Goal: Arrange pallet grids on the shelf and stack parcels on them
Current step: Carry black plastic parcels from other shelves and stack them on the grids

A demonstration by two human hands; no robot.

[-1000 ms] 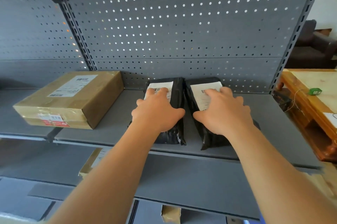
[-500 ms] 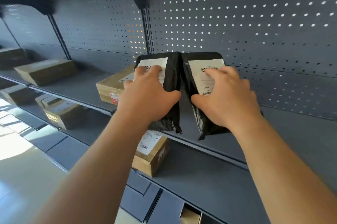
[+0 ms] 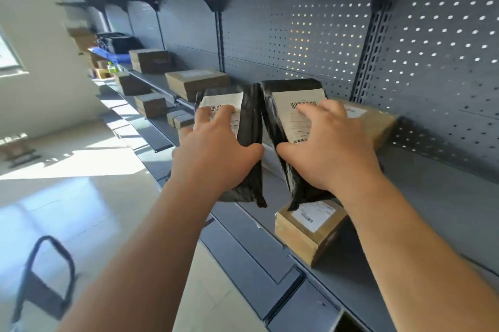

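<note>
While our left hand (image 3: 216, 153) grasps the left parcel (image 3: 249, 115) and our right hand (image 3: 329, 148) grasps the right parcel (image 3: 293, 85), the two black plastic mailers sit side by side with their inner edges almost touching between our thumbs. On each, our fingers spread flat over the top and the thumb curls round the inner edge. Both parcels are at the front of the grey shelf (image 3: 432, 196), their near ends hanging past its lip; we cannot tell whether they rest on it or are lifted clear.

Each parcel carries a white shipping label under our fingertips: the left label (image 3: 224, 101) shows a barcode, and the right label (image 3: 294, 115) shows a barcode above lines of print too small to read.

Just beyond our right hand lies a brown cardboard box (image 3: 380, 123) against the perforated back panel (image 3: 297, 34). Below our right wrist, on the lower shelf (image 3: 351, 291), sits a smaller taped box (image 3: 305, 237) with its own barcode sticker (image 3: 313, 214), unreadable. Past our left hand, more brown boxes (image 3: 197, 83) line the shelves. Far below our left forearm, a black cart handle (image 3: 51, 258) stands on the pale floor (image 3: 81, 210).
</note>
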